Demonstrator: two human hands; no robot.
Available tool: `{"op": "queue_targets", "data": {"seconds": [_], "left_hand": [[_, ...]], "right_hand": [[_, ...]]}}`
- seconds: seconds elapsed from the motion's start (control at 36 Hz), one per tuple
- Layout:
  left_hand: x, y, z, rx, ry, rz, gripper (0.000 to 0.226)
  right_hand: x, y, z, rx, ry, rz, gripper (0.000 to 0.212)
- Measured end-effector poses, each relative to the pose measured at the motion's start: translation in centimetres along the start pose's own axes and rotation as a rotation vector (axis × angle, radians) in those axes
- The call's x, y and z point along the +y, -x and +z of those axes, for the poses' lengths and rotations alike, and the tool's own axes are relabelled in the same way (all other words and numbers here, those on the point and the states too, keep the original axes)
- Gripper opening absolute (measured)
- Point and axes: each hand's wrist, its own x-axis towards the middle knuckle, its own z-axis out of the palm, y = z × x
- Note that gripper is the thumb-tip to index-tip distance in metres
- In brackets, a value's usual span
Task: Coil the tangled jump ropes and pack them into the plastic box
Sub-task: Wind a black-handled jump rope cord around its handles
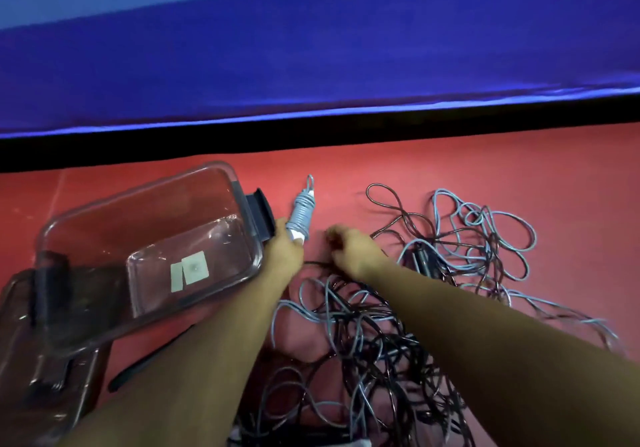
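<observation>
Since 1 coiled blue rope (300, 216) is already wound tight, the left hand (286, 251) grips its lower end just beside the open plastic box (156, 211), seemingly to drop it in. The right hand (350, 250) curls blurred fingers over the tangled ropes (363, 335) on the red floor (450, 162); whether they pinch a cord cannot be told.

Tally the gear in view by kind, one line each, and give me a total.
Clear plastic box: 1
Clear lid, partly under the box: 1
Coiled blue rope: 1
Tangled heap of blue and black ropes: 1 (the ropes in it cannot be counted)
Total: 4
</observation>
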Motion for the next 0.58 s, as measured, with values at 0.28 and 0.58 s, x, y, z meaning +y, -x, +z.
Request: {"op": "queue_targets", "data": {"seconds": [0.28,0.58], "left_hand": [[-3.3,3.4,1.5,0.091,-0.379,0.571,0.056],[-0.5,8.7,-1.7,-0.332,0.156,0.211,0.014]], "right_hand": [[1.9,2.9,-0.1,-0.239,0.323,-0.092,0.029],[-0.7,10.3,-9.2,-0.208,-0.229,-0.064,0.024]]}}
